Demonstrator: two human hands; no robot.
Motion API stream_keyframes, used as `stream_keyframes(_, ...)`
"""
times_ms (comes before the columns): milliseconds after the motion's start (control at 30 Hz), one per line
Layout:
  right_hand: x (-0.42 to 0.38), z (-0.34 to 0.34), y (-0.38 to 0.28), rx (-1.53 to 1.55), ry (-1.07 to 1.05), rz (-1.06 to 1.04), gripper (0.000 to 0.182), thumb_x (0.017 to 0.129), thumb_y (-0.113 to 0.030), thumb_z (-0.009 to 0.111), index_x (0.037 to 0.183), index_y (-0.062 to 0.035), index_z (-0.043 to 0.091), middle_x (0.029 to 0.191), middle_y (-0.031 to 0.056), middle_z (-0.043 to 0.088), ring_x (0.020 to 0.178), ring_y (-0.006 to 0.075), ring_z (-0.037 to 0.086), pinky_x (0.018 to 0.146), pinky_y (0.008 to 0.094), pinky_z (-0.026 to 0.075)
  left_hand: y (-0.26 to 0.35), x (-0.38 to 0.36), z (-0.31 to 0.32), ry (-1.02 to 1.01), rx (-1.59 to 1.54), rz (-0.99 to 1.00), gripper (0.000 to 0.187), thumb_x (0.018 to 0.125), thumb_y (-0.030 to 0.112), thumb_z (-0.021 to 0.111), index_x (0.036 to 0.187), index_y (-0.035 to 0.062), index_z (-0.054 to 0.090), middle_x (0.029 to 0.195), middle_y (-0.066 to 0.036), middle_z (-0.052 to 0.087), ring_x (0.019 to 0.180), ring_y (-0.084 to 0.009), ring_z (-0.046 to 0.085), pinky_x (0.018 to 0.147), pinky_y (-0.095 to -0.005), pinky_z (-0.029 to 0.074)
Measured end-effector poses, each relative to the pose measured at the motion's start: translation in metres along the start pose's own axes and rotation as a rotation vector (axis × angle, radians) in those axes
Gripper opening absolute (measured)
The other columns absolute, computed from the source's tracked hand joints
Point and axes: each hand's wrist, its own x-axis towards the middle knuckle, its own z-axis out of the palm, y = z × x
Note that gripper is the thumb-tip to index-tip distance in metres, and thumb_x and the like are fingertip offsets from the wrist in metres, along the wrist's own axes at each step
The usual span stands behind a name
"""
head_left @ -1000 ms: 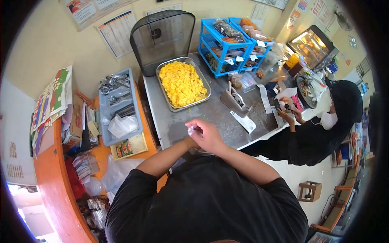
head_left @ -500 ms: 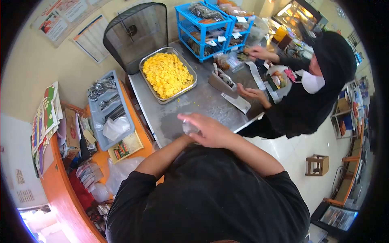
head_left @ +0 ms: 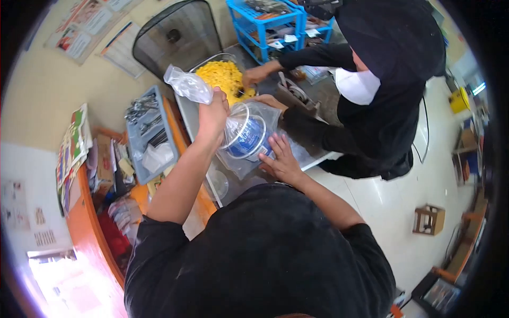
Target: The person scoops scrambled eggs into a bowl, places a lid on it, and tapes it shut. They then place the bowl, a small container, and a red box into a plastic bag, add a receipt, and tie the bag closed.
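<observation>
My left hand (head_left: 213, 114) is closed around the gathered neck of a clear plastic bag (head_left: 188, 85), whose loose top sticks out past my fist. Inside the bag is a blue and white plastic tub (head_left: 252, 139), tilted, above the metal table. Fingers spread, my right hand (head_left: 283, 161) rests against the tub's side through the bag. Just beyond lies a glass tray (head_left: 199, 66) of crumbly yellow food (head_left: 220, 77), partly hidden by the bag. A clear round container (head_left: 218, 183) stands by the table edge near my left forearm.
To the right a co-worker in black leans over the table, one hand (head_left: 257, 74) at the yellow food. A blue rack (head_left: 262, 26) and black mesh cover (head_left: 175, 40) stand behind. A cutlery tray (head_left: 151, 135) sits left; a wooden stool (head_left: 428, 220) is on the floor.
The bagged tub has come into my hands over the table; my left hand now grips the bag's neck. The co-worker has leaned closer and reached to the yellow food.
</observation>
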Motion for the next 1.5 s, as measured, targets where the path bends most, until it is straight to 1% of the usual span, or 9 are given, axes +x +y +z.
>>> stream_keyframes(367, 0.088, -0.001, 0.014, 0.322, 0.542, -0.135, 0.092, 0.077, -0.020, 0.085, 0.150, -0.0227, 0.029, 0.151, 0.0188, 0.042, 0.137, 0.0418, 0.047, 0.115, 0.0622, 0.030, 0.083, -0.097, 0.014, 0.137, -0.064, 0.113, 0.032, 0.109, 0.029, 0.045, 0.080, 0.0145, 0.045, 0.068, 0.004, 0.037, 0.064, -0.0105, 0.036, 0.063, -0.0266, 0.034)
stream_keyframes(533, 0.068, 0.028, -0.018, 1.428, -0.205, 0.209, 0.110, 0.067, -0.031, 0.094, 0.152, -0.0031, 0.030, 0.150, 0.0192, 0.045, 0.135, 0.0346, 0.050, 0.114, 0.0462, 0.040, 0.131, -0.116, 0.015, -0.013, 1.489, 1.004, 0.030, 0.097, 0.024, 0.060, 0.075, 0.0097, 0.046, 0.101, -0.007, 0.066, 0.100, -0.0267, 0.059, 0.089, -0.0396, 0.043)
stream_keyframes(633, 0.067, 0.009, -0.058, 2.582, -0.674, 0.454, 0.097, 0.079, -0.046, 0.083, 0.153, -0.0033, 0.036, 0.148, 0.0174, 0.050, 0.134, 0.0294, 0.052, 0.115, 0.0442, 0.042, 0.139, -0.123, -0.018, -0.051, 1.379, 0.631, 0.013, 0.076, 0.016, 0.068, 0.085, 0.0095, 0.062, 0.129, -0.008, 0.062, 0.123, -0.0311, 0.053, 0.106, -0.0469, 0.039)
stream_keyframes(700, 0.098, -0.018, -0.060, 2.608, -0.846, 0.951, 0.090, 0.085, -0.050, 0.076, 0.152, -0.0036, 0.039, 0.148, 0.0153, 0.051, 0.131, 0.0305, 0.055, 0.112, 0.0457, 0.045, 0.136, -0.130, -0.036, -0.211, 1.213, 0.669, 0.014, 0.081, 0.016, 0.066, 0.091, 0.0074, 0.066, 0.129, -0.012, 0.063, 0.126, -0.0331, 0.054, 0.109, -0.0469, 0.038)
stream_keyframes(833, 0.108, -0.022, -0.067, 2.108, -1.025, 0.943, 0.072, 0.093, -0.052, 0.064, 0.146, -0.0061, 0.047, 0.130, 0.0141, 0.063, 0.114, 0.0279, 0.065, 0.093, 0.0434, 0.058, 0.115, -0.150, -0.043, -0.347, 0.801, 0.648, 0.033, 0.096, 0.034, 0.057, 0.101, 0.0022, 0.065, 0.127, -0.017, 0.065, 0.126, -0.0321, 0.056, 0.108, -0.0426, 0.042)
stream_keyframes(1033, 0.062, 0.012, -0.054, 0.872, -0.196, 0.058, 0.081, 0.083, -0.039, 0.082, 0.149, -0.0075, 0.046, 0.143, 0.0181, 0.055, 0.132, 0.0390, 0.052, 0.114, 0.0554, 0.037, 0.075, -0.159, -0.063, 0.128, -0.081, 0.172, 0.041, 0.109, 0.039, 0.042, 0.086, 0.0048, 0.047, 0.118, -0.025, 0.064, 0.110, -0.0284, 0.064, 0.099, -0.0435, 0.053)
stream_keyframes(1200, 0.032, 0.044, -0.027, 0.599, -0.373, 0.131, 0.103, 0.066, -0.050, 0.092, 0.146, -0.0030, 0.048, 0.147, 0.0203, 0.050, 0.136, 0.0382, 0.048, 0.116, 0.0563, 0.034, 0.042, -0.146, -0.051, 0.442, -0.507, 0.041, 0.031, 0.107, 0.023, 0.044, 0.083, 0.0048, 0.051, 0.113, -0.024, 0.066, 0.105, -0.0298, 0.064, 0.094, -0.0448, 0.055)
stream_keyframes(1333, 0.030, 0.024, -0.035, 1.926, -0.372, 0.854, 0.082, 0.089, -0.054, 0.070, 0.149, -0.0064, 0.043, 0.144, 0.0123, 0.054, 0.131, 0.0302, 0.054, 0.112, 0.0480, 0.043, 0.011, -0.121, -0.075, 0.211, 0.698, 0.574, 0.019, 0.097, 0.017, 0.054, 0.105, 0.0050, 0.066, 0.133, -0.018, 0.057, 0.126, -0.0322, 0.054, 0.107, -0.0461, 0.043)
stream_keyframes(1500, 0.009, 0.018, -0.001, 2.036, -0.415, 1.284, 0.066, 0.095, -0.054, 0.060, 0.141, -0.0076, 0.050, 0.134, 0.0106, 0.060, 0.121, 0.0291, 0.059, 0.103, 0.0462, 0.048, -0.016, -0.109, -0.078, -0.302, 1.157, 0.922, 0.021, 0.090, 0.022, 0.061, 0.096, 0.0058, 0.072, 0.157, -0.019, 0.040, 0.148, -0.0350, 0.034, 0.123, -0.0507, 0.024)
